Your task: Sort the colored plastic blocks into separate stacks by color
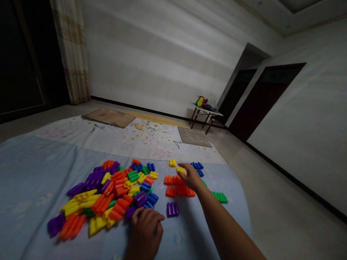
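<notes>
My right hand [191, 176] reaches over the sorted pieces, thumb and forefinger around a yellow ribbed plastic block [181, 170]. A second yellow block [172, 163] lies just behind it. Below the hand are two rows of orange blocks [180, 191], with a purple block [172, 210] in front of them. My left hand [147, 225] rests at the right edge of a mixed heap of coloured blocks [121, 187], fingers loosely bent and apart. A purple block [130, 212] in the heap is beside its fingers. I see nothing held there, though its palm is hidden.
Blue blocks [197, 166] and green blocks [220, 197] lie right of my right hand. A blue and floral cloth [22, 184] covers the surface. At its far side are a brown board [109, 117] and a grey patterned board [194, 137]. A small table [206, 109] stands by the wall.
</notes>
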{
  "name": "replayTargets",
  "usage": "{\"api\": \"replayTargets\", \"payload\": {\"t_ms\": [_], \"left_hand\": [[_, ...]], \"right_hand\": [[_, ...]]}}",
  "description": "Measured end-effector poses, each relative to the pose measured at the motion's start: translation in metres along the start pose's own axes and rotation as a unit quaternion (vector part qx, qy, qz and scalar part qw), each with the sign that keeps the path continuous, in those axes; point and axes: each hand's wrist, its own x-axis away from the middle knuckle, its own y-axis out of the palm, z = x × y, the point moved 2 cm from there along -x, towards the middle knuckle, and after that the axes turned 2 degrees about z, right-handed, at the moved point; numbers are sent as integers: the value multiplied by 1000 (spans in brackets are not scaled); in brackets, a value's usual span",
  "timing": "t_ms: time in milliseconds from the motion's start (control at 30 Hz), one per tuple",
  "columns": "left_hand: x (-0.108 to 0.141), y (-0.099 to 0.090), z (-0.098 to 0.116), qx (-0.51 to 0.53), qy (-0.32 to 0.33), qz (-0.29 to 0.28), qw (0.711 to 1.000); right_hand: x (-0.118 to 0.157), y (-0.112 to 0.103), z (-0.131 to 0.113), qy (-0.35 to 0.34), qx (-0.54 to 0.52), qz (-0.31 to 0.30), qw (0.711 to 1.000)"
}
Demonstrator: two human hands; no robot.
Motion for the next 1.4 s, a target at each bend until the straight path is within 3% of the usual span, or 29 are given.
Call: {"api": "replayTargets", "payload": {"t_ms": [100, 233, 333, 467, 633, 700, 800, 933, 1233, 1400], "left_hand": [[0, 1, -2, -18, 19, -7, 1000], [1, 3, -5, -34, 35, -8, 999], [1, 3, -7, -41, 36, -11, 998], [0, 1, -7, -41, 42, -5, 998], [-2, -1, -4, -36, 47, -4, 998], [-2, -1, -5, -37, 45, -4, 998], [0, 1, -6, -39, 44, -10, 998], [1, 4, -8, -41, 47, -17, 998], [0, 3, -6, -33, 34, -12, 999], [1, 3, -6, -30, 27, -4, 999]], "right_hand": [[19, -1, -5, -2, 2, 4, 1000], [39, 18, -31, -88, 8, -51, 995], [45, 29, -43, -113, 35, -91, 989], [48, 32, -40, -104, 51, -107, 987], [53, 25, -28, -104, 7, -72, 992], [54, 16, -20, -86, -16, -32, 996], [57, 2, 1, 7, 6, 17, 1000], [63, -8, 29, 103, 60, 7, 993], [64, 7, 42, 141, 97, -61, 983], [67, 12, 40, 129, 96, -61, 985]]}}
